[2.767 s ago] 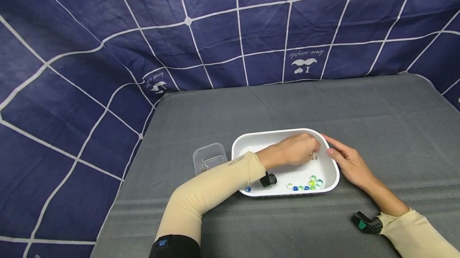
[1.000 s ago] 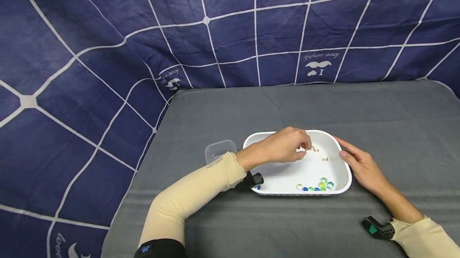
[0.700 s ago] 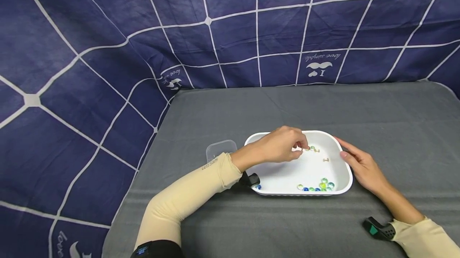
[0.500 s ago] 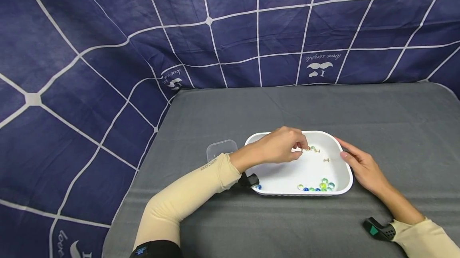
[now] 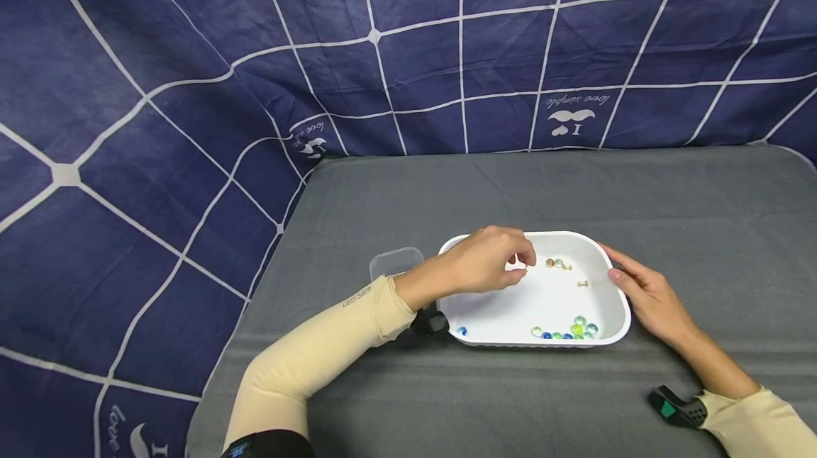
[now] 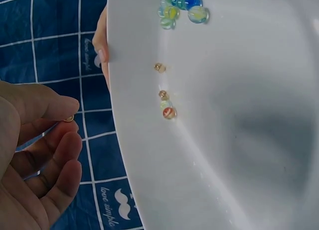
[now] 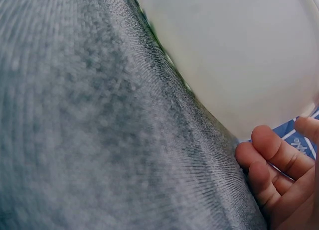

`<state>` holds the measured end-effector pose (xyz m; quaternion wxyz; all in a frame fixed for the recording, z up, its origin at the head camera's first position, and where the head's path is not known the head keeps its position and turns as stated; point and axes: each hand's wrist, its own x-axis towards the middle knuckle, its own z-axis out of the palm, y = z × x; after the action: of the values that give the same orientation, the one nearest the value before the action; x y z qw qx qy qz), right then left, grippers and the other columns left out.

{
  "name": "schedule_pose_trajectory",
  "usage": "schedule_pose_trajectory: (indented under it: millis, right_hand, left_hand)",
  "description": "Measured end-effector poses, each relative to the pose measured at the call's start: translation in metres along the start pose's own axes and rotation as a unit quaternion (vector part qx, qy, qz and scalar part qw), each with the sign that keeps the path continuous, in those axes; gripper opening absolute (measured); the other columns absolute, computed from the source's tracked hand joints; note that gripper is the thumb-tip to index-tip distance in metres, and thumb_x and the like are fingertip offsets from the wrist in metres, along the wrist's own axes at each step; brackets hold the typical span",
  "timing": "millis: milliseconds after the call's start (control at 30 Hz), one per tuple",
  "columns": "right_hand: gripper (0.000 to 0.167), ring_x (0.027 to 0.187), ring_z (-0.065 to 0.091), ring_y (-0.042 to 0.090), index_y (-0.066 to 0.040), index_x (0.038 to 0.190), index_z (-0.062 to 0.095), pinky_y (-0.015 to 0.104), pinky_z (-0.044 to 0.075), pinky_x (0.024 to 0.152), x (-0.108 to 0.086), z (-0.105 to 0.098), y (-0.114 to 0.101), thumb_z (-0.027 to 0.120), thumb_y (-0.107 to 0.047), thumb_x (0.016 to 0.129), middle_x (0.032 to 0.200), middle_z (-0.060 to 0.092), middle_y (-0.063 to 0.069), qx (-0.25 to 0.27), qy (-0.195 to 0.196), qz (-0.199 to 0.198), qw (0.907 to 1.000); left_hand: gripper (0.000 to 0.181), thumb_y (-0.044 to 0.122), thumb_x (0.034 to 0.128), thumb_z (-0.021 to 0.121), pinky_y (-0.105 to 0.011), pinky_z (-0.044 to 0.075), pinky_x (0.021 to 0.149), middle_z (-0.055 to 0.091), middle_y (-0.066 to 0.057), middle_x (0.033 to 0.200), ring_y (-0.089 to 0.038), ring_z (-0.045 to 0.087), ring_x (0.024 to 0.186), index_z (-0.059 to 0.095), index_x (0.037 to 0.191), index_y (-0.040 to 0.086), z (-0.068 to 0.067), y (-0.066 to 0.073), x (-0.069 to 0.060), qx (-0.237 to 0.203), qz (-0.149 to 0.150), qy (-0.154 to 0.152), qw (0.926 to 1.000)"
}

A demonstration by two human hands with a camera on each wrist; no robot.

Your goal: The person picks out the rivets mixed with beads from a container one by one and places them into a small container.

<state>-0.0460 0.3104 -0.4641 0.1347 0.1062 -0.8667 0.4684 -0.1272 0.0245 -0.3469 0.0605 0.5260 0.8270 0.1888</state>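
My left hand point(image 5: 488, 259) pinches a tiny gold dumbbell-shaped piece point(image 6: 69, 119) between thumb and index finger, above the left half of a white tub point(image 5: 510, 305). Two similar gold pieces point(image 5: 583, 283) lie on the tub floor toward its right end. Beside the farther one sit a red-striped marble point(image 6: 169, 113) and a pale green marble point(image 5: 559, 263). My right hand point(image 5: 647, 298) holds the tub's right end, thumb at the rim and fingers against the outer wall point(image 7: 264, 143). Several green, yellow and blue marbles point(image 5: 577, 329) cluster along the near wall.
A lone blue marble point(image 5: 462, 331) lies in the tub's near left corner. Left of the tub stands a clear plastic box point(image 5: 397, 259), partly hidden by my left forearm. Grey cloth point(image 5: 396, 196) covers the table, and a blue checked curtain point(image 5: 421, 75) hangs behind.
My left hand has moved left from the tub's right end, carrying a gold piece. The two marbles and gold pieces beneath it have come into sight. My right hand keeps its hold.
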Motion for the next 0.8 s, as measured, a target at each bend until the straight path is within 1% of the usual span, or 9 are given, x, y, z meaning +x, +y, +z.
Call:
schedule_pose_trajectory:
  millis: [67, 200, 267, 433, 500, 667, 800]
  right_hand:
    - [0.042, 0.097, 0.052, -0.014, -0.003, 0.143, 0.05, 0.007, 0.042, 0.073, 0.0, 0.0, 0.0, 0.051, -0.007, 0.102, 0.12, 0.049, -0.036, 0.001, 0.0, 0.003, 1.0]
    - [0.042, 0.102, 0.049, -0.016, -0.003, 0.143, 0.05, 0.005, 0.04, 0.076, -0.001, 0.0, 0.001, 0.051, -0.008, 0.102, 0.124, 0.046, -0.038, -0.002, -0.001, 0.005, 1.0]
    - [0.042, 0.097, 0.052, -0.014, -0.004, 0.143, 0.05, 0.007, 0.042, 0.073, -0.001, -0.001, 0.001, 0.051, -0.008, 0.102, 0.119, 0.051, -0.036, 0.001, -0.002, 0.008, 1.0]
    - [0.041, 0.092, 0.054, -0.01, -0.006, 0.143, 0.051, 0.009, 0.044, 0.069, -0.002, -0.001, 0.003, 0.051, -0.01, 0.102, 0.115, 0.053, -0.035, 0.002, 0.0, 0.012, 0.9999]
    - [0.041, 0.094, 0.052, -0.011, -0.005, 0.143, 0.051, 0.007, 0.042, 0.071, -0.002, -0.001, 0.004, 0.051, -0.011, 0.102, 0.118, 0.05, -0.036, -0.003, -0.001, 0.012, 0.9999]
    - [0.041, 0.093, 0.053, -0.01, -0.005, 0.143, 0.051, 0.008, 0.042, 0.071, -0.001, 0.0, 0.003, 0.051, -0.01, 0.102, 0.117, 0.051, -0.036, -0.005, -0.004, 0.012, 0.9999]
    - [0.041, 0.096, 0.054, -0.01, -0.005, 0.143, 0.051, 0.006, 0.042, 0.073, -0.001, 0.001, 0.003, 0.051, -0.011, 0.102, 0.121, 0.048, -0.037, -0.006, -0.002, 0.007, 1.0]
  left_hand:
    - [0.014, 0.009, 0.0904, 0.068, -0.013, 0.044, 0.076, 0.067, 0.002, 0.102, -0.012, 0.063, 0.091, 0.073, 0.103, 0.009, -0.001, -0.002, -0.003, 0.0, -0.007, 0.003, 1.0]
    - [0.013, 0.009, 0.0903, 0.068, -0.015, 0.044, 0.076, 0.067, 0.003, 0.101, -0.01, 0.062, 0.09, 0.073, 0.102, 0.01, -0.003, -0.006, -0.01, 0.002, -0.019, 0.007, 0.9998]
    - [0.013, 0.01, 0.0903, 0.068, -0.015, 0.045, 0.075, 0.067, 0.003, 0.1, -0.01, 0.062, 0.09, 0.073, 0.102, 0.011, -0.004, -0.007, -0.013, 0.003, -0.027, 0.006, 0.9996]
    - [0.012, 0.01, 0.0901, 0.069, -0.017, 0.045, 0.075, 0.067, 0.004, 0.099, -0.011, 0.061, 0.091, 0.073, 0.101, 0.011, -0.006, -0.008, -0.021, 0.001, -0.042, 0.01, 0.9991]
    - [0.012, 0.01, 0.0899, 0.069, -0.018, 0.046, 0.075, 0.067, 0.004, 0.098, -0.012, 0.062, 0.091, 0.073, 0.101, 0.011, -0.008, -0.008, -0.026, -0.001, -0.047, 0.017, 0.9988]
    - [0.011, 0.009, 0.0887, 0.071, -0.019, 0.047, 0.075, 0.068, 0.002, 0.096, -0.012, 0.063, 0.089, 0.073, 0.1, 0.01, -0.013, -0.012, -0.037, -0.011, -0.057, 0.043, 0.9974]
    - [0.011, 0.008, 0.0877, 0.072, -0.019, 0.047, 0.074, 0.068, 0.002, 0.095, -0.012, 0.063, 0.087, 0.073, 0.099, 0.009, -0.014, -0.016, -0.045, -0.018, -0.055, 0.056, 0.9967]
